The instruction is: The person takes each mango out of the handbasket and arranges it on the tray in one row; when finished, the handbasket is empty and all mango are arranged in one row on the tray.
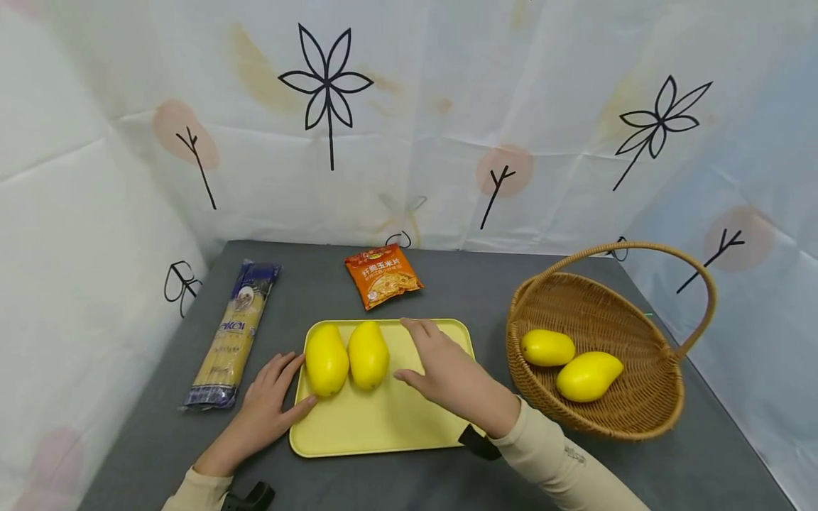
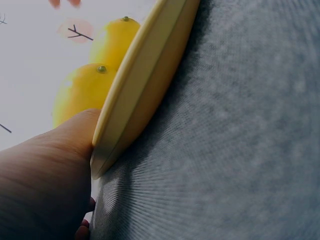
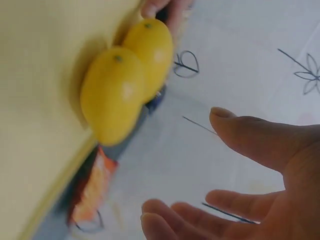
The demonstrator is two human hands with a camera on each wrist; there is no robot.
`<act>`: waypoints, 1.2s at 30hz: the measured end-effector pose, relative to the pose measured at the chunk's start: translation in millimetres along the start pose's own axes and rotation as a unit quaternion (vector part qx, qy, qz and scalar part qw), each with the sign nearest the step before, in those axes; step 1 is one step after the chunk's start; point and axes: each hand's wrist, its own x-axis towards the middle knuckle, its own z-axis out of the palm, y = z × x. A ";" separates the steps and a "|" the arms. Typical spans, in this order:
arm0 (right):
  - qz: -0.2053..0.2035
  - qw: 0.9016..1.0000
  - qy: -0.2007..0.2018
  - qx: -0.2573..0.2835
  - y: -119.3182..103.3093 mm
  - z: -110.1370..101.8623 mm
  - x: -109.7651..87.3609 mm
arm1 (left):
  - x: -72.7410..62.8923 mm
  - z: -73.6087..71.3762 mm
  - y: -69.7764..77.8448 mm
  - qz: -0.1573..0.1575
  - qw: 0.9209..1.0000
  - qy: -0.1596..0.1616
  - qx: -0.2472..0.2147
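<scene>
Two yellow mangoes, a left one point(image 1: 326, 360) and a right one point(image 1: 368, 355), lie side by side on the left part of a yellow tray point(image 1: 383, 429). At the tray's left edge is my left hand point(image 1: 265, 408), fingers spread and thumb by the rim, close to the left mango. Over the tray's right half hovers my right hand point(image 1: 447, 372), thumb and fingers apart, nothing between them. The right wrist view shows that hand point(image 3: 250, 185) apart from both mangoes. Two more mangoes, one point(image 1: 548, 348) behind the other point(image 1: 589, 376), lie in a wicker basket point(image 1: 648, 383).
The basket's tall arched handle point(image 1: 709, 298) rises at the right. Behind the tray lies an orange snack packet point(image 1: 383, 277). A long pack of pasta point(image 1: 233, 337) lies on the grey table point(image 1: 307, 284) at the left. Patterned white cloth point(image 1: 409, 106) hangs around the table.
</scene>
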 end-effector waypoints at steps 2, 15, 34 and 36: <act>0.008 1.000 0.006 -0.019 0.9 -18.5 -12.1 | -0.4 -0.8 0.4 -0.003 1.000 0.000 -0.001; 0.119 0.991 0.007 -0.061 47.0 -110.1 -68.9 | 0.2 -2.0 0.6 -0.004 1.000 -0.002 0.003; 0.252 0.947 -0.200 -0.003 174.1 -106.9 -36.3 | -1.6 -1.5 1.8 -0.010 1.000 -0.001 0.002; 0.267 0.941 -0.209 0.005 180.0 -103.1 -35.7 | -1.5 -1.6 2.6 -0.011 1.000 0.000 0.002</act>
